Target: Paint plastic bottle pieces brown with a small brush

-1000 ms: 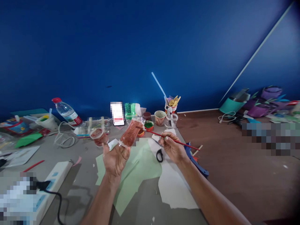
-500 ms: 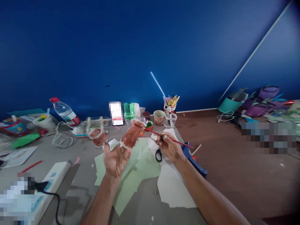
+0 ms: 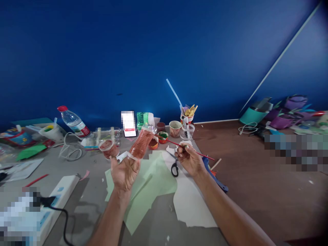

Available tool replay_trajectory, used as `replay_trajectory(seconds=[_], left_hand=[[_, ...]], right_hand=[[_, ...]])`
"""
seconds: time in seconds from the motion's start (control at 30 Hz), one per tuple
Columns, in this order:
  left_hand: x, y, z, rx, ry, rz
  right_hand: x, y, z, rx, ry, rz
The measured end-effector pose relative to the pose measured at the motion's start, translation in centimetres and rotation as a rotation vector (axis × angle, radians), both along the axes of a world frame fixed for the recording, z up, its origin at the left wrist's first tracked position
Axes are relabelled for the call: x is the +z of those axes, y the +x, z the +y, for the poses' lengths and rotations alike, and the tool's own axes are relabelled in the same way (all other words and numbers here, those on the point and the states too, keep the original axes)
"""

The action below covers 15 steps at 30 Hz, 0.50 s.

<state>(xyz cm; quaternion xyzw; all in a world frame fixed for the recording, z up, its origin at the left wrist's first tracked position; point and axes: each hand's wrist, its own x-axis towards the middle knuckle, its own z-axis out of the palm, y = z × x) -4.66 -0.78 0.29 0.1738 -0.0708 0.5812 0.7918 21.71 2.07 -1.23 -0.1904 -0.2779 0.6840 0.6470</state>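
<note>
My left hand (image 3: 125, 172) holds up a clear plastic bottle piece (image 3: 140, 145) coated in reddish-brown paint, its wide rim low near the palm and its narrower end tilted up to the right. My right hand (image 3: 191, 160) pinches a thin red-handled paintbrush (image 3: 173, 141). The brush tip meets the upper right edge of the bottle piece; whether it touches is hard to tell. Just behind are a small pot of brown paint (image 3: 153, 145) and a pot of green paint (image 3: 163, 137). Another brown-painted clear cup piece (image 3: 109, 149) stands beyond my left thumb.
Green paper (image 3: 151, 184), white paper (image 3: 192, 201) and scissors (image 3: 174, 169) lie under and between my arms. A blue glue gun (image 3: 217, 181) lies right. Behind stand a phone (image 3: 129, 124), a paper cup (image 3: 175, 129) and a water bottle (image 3: 74, 123). A power strip (image 3: 61, 194) lies left.
The bottle piece has shifted slightly left and tipped a little, uncovering the brown paint pot. The brush tip has stayed at its upper end. The view has moved slightly.
</note>
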Motion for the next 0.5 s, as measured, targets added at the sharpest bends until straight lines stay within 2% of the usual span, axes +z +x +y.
replay_trajectory(seconds=[0.23,0.5], left_hand=[[-0.59,0.39,0.03,-0.047,0.012,0.049],[-0.93,0.0,0.23,0.008,-0.033,0.044]], right_hand=[[0.31,-0.45,-0.06,0.02,0.017,-0.032],[0.03,-0.23,0.29,-0.041,-0.023,-0.064]])
